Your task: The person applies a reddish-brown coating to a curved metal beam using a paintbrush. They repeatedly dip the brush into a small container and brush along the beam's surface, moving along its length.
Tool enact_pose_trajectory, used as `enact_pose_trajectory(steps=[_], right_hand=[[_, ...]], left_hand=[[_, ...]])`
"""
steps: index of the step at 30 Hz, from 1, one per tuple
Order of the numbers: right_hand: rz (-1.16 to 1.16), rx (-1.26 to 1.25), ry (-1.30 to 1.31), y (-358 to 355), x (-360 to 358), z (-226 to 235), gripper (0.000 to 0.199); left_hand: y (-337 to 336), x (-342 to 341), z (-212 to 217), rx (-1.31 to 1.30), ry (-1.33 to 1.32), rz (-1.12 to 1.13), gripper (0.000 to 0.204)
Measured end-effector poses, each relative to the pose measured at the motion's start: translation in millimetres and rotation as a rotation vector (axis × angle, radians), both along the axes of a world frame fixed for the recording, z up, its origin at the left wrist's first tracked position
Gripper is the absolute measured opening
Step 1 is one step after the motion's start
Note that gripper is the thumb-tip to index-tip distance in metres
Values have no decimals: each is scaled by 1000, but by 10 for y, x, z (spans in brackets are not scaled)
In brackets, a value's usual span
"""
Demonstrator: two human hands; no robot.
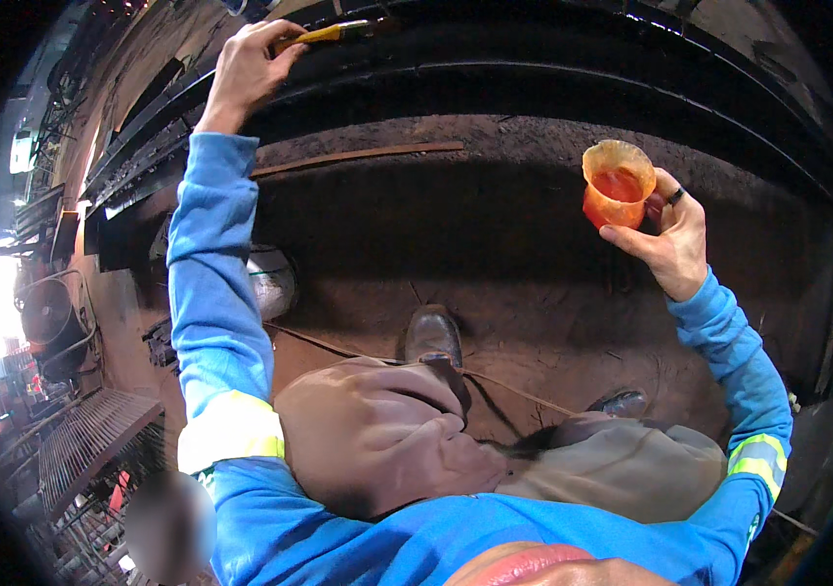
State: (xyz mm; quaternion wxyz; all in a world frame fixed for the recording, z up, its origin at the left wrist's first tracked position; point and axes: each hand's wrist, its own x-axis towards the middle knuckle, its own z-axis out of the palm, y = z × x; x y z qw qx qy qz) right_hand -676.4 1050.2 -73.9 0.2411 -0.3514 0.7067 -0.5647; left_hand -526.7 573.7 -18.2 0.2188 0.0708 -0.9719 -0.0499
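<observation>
My left hand (pixel 244 76) is raised at the far left, its fingers closed around the yellow handle of a paintbrush (pixel 331 34). The brush points right, its dark bristle end against or just over a long black metal beam (pixel 495 83); I cannot tell whether they touch. On the right, my right hand (pixel 675 239) grips a small translucent plastic cup (pixel 620 207) by its side, thumb in front. Orange-red paint (pixel 618 185) lies inside the cup, and its walls are smeared with the same colour. The cup tilts slightly.
A thin wooden strip (pixel 368 156) lies on the dirt floor along the beam. Beside my left forearm is a pale rounded container (pixel 270 281). A cord (pixel 514 388) crosses the floor by my boots (pixel 433 337). Far left stand a large fan (pixel 48 313) and a metal grate (pixel 94 444).
</observation>
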Motion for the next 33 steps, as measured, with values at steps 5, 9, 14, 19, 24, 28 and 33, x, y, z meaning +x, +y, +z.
enact_pose_trajectory(steps=[5,9,14,19,24,28,33], right_hand=[[-18,1,16,-44,54,68,62],[-14,-16,31,-9,11,24,62],[7,-27,35,-82,51,70,61],[19,-38,39,-78,74,51,59],[19,5,68,-50,72,75,60],[-19,15,63,16,-2,-16,61],[18,-16,49,-111,65,9,61]], left_hand=[[39,125,150,-9,96,22,19],[218,5,169,-19,47,-8,19],[13,123,215,81,38,-70,21],[206,-163,-50,-112,28,-58,22],[29,80,34,-116,-22,112,25],[177,64,22,-77,21,26,22],[197,-108,58,-219,100,-60,22]])
